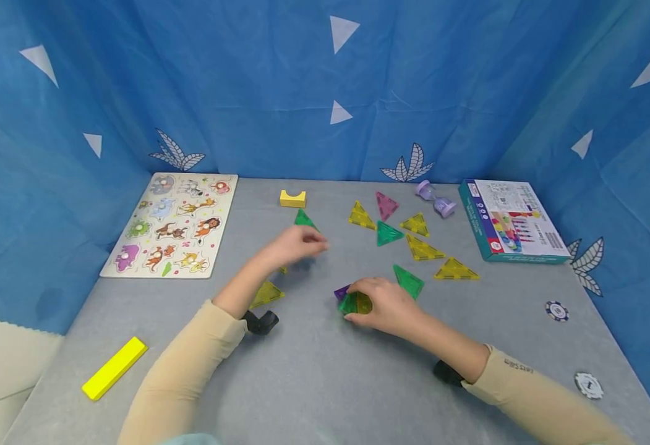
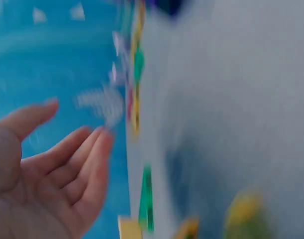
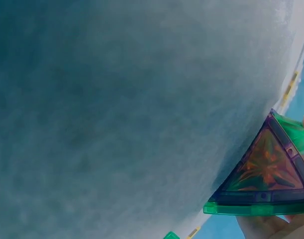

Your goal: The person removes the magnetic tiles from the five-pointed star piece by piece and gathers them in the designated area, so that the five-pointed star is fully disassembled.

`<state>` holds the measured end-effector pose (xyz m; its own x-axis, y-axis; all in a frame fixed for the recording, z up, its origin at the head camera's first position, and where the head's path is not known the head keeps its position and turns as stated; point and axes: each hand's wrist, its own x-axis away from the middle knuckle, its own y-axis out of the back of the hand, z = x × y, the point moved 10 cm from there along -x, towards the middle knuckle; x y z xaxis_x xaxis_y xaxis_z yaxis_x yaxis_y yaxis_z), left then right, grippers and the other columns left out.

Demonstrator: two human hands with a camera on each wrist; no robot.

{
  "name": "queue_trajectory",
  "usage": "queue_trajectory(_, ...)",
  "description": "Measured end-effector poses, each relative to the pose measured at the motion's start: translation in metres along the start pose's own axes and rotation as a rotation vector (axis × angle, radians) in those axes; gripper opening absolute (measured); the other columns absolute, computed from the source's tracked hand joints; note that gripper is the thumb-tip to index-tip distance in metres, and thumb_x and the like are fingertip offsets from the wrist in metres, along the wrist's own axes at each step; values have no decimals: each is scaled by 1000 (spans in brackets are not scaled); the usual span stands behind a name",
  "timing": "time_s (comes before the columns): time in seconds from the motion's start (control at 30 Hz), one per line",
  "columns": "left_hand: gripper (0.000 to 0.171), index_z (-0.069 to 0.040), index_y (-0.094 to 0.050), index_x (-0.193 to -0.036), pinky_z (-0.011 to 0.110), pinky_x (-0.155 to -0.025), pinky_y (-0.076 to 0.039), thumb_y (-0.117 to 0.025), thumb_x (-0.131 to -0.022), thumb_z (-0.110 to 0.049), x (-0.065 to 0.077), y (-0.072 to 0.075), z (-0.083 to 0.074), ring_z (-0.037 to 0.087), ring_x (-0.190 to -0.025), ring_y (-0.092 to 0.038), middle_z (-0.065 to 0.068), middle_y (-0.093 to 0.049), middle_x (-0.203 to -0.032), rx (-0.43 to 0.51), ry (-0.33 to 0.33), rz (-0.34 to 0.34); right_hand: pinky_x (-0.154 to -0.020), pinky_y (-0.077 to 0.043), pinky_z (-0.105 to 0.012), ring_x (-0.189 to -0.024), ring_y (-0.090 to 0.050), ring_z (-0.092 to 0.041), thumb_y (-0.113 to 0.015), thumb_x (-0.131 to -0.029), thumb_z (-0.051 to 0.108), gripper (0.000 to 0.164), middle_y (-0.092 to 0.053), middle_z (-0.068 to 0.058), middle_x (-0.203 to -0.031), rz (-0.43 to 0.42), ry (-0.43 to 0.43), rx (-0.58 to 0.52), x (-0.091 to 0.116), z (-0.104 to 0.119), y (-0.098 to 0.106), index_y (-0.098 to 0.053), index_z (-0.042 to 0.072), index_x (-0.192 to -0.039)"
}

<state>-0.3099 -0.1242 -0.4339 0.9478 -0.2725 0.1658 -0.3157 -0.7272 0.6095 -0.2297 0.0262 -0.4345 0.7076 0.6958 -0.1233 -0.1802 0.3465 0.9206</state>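
My right hand (image 1: 387,304) grips a small cluster of triangular magnetic tiles (image 1: 349,304) at mid-table, in green, yellow and purple. Seen from the right wrist, a purple-framed triangular tile (image 3: 265,167) faces the camera, with a green tile edge (image 3: 256,208) along its bottom; fingers partly hide the cluster. My left hand (image 1: 297,244) hovers over the table, its fingers loosely bent and holding nothing. Its palm is bare in the left wrist view. Close by lie a green triangle tile (image 1: 305,219), partly covered by that hand, and a yellow triangle tile (image 1: 267,293) near the wrist.
Loose triangle tiles lie right of centre, including a pink one (image 1: 386,204) and a green one (image 1: 409,282). Around them are an hourglass (image 1: 436,198), box (image 1: 516,222), animal puzzle board (image 1: 171,225), yellow arch block (image 1: 293,199), yellow bar (image 1: 114,368) and poker chips (image 1: 556,311).
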Motion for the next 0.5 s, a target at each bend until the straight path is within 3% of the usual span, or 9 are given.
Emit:
queue_trajectory(0.1,34,-6,-67,-107,34,-75,-52,-60,-90,-35,18,-46,-9,19,-84,-65,9,-69,-92,113,-1,214,-80,-50,-36,-98,-60,-17,-78,-72,42,42,-66,3,-104,-13,7,4,0,1,3,-67,17,-105)
queue_trajectory(0.17,33,-5,-68,-106,32,-73,-53,-60,-90,-32,25,-68,-9,18,-81,-65,8,-69,-88,149,8,294,-79,-50,-36,-98,-59,-18,-78,-73,41,43,-65,3,-105,-13,13,7,1,1,3,-66,17,-106)
queue_trajectory(0.3,27,-3,-67,-109,30,-70,-54,-60,-90,-22,31,-87,-3,18,-76,-67,6,-70,-83,198,37,324,-78,-50,-35,-99,-59,-18,-77,-74,41,43,-65,2,-106,0,25,1,2,2,0,-66,17,-108)
queue_trajectory(0.5,26,4,-63,-110,31,-69,-55,-58,-89,-8,33,-91,1,18,-73,-67,8,-69,-81,285,43,312,-78,-50,-35,-98,-60,-17,-78,-73,40,42,-65,2,-105,-12,22,-19,2,1,2,-66,17,-106)
